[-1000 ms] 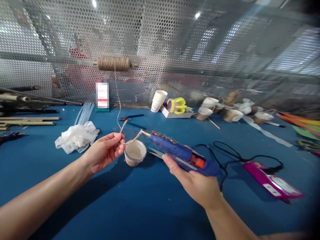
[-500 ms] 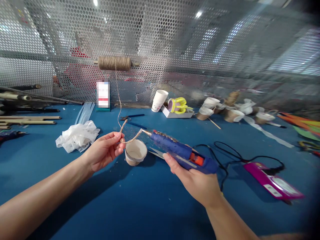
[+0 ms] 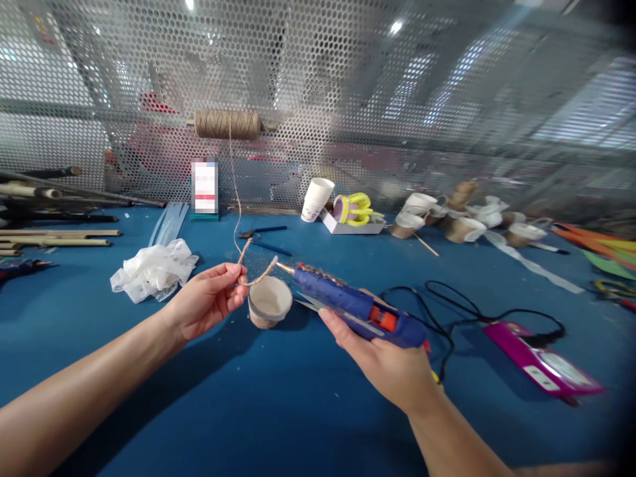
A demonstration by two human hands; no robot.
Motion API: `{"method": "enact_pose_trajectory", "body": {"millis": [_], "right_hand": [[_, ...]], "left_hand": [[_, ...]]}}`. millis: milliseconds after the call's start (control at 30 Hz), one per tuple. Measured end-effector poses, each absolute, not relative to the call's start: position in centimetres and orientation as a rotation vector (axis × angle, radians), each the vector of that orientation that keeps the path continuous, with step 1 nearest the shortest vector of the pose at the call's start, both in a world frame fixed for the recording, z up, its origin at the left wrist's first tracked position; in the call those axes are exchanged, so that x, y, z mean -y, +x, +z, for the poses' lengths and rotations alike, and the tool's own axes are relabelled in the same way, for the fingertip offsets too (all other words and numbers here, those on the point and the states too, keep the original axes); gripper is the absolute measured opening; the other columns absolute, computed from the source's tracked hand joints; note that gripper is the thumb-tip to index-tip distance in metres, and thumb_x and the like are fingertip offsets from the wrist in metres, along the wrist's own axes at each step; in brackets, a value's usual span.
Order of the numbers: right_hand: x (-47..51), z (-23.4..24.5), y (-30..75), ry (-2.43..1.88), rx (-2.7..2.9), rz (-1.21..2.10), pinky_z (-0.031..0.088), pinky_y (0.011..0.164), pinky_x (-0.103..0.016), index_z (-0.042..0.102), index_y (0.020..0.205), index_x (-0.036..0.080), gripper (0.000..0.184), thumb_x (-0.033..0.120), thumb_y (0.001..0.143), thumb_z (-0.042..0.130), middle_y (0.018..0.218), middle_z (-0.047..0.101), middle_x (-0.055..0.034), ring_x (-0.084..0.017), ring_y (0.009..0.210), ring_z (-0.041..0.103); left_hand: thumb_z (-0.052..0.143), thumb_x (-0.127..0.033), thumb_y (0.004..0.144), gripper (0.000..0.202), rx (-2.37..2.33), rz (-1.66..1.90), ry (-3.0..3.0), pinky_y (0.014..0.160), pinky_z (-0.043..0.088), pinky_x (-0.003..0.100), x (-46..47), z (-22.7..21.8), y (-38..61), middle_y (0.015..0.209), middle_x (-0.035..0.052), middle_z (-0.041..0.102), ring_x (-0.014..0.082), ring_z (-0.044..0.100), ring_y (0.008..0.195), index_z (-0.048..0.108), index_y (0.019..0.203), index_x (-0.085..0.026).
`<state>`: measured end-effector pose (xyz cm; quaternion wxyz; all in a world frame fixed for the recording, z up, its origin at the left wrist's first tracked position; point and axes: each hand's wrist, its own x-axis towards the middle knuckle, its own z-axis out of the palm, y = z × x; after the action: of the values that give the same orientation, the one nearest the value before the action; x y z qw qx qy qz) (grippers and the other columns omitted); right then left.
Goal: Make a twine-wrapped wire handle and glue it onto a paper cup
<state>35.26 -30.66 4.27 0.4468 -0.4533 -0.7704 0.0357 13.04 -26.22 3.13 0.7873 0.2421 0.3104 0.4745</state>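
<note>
Between its thumb and fingers my left hand (image 3: 211, 298) pinches a piece of twine (image 3: 261, 277), whose free end curves up to the right. My right hand (image 3: 385, 361) is wrapped round a blue hot glue gun (image 3: 348, 298). The gun's metal nozzle is at the twine's free end, where a whitish bit of glue shows. Below the twine stands a paper cup (image 3: 271, 305), open side up, its lower part wrapped in brown. Scissor blades (image 3: 309, 301) lie partly hidden beneath the glue gun.
A twine spool (image 3: 227, 124) hangs on the perforated panel, its strand running down near my left hand. Pliers (image 3: 268, 242), a crumpled white bag (image 3: 155, 270) and white cups (image 3: 318, 199) lie beyond. At right are a magenta power strip (image 3: 541, 361), black cable and several wrapped cups.
The glue gun has shifted slightly left and down along the twine's end. My left hand has stayed almost still.
</note>
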Motion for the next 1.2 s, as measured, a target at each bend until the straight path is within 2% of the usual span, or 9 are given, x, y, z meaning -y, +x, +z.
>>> {"method": "enact_pose_trajectory", "body": {"millis": [267, 633, 900, 1200], "right_hand": [[30.72, 4.50, 35.06, -1.105, 1.897, 0.089, 0.050, 0.047, -0.021, 0.053, 0.067, 0.021, 0.010, 0.022, 0.075, 0.060, 0.052, 0.059, 0.0050, -0.010, 0.040, 0.055], [31.04, 4.74, 35.07, -1.174, 1.856, 0.129, 0.048, 0.044, -0.022, 0.056, 0.066, 0.021, 0.011, 0.027, 0.076, 0.059, 0.049, 0.058, 0.0052, -0.011, 0.038, 0.054], [30.73, 4.43, 35.17, -1.113, 1.922, 0.108, 0.047, 0.044, -0.019, 0.052, 0.067, 0.021, 0.011, 0.023, 0.075, 0.060, 0.049, 0.058, 0.0058, -0.010, 0.039, 0.055], [31.14, 4.81, 35.01, -1.196, 1.845, 0.130, 0.049, 0.047, -0.023, 0.057, 0.065, 0.022, 0.012, 0.027, 0.076, 0.059, 0.047, 0.057, 0.0046, -0.012, 0.041, 0.056]], "left_hand": [[0.032, -0.004, 0.087, 0.029, -0.655, 1.010, 0.529, 0.046, 0.051, 0.012, 26.25, 3.12, 13.02, 0.059, 0.0035, 0.056, 0.0053, 0.057, 0.047, 0.055, 0.070, -0.008], [0.033, -0.004, 0.087, 0.028, -0.661, 1.020, 0.533, 0.045, 0.051, 0.011, 26.23, 3.07, 13.06, 0.059, 0.0032, 0.055, 0.0051, 0.057, 0.046, 0.055, 0.070, -0.007], [0.032, -0.004, 0.087, 0.028, -0.657, 1.020, 0.545, 0.046, 0.051, 0.012, 26.21, 3.04, 12.98, 0.059, 0.0030, 0.056, 0.0055, 0.057, 0.047, 0.055, 0.071, -0.008], [0.033, -0.005, 0.087, 0.028, -0.651, 1.011, 0.523, 0.046, 0.050, 0.011, 26.28, 3.04, 13.07, 0.058, 0.0031, 0.055, 0.0049, 0.057, 0.046, 0.055, 0.070, -0.008]]}}
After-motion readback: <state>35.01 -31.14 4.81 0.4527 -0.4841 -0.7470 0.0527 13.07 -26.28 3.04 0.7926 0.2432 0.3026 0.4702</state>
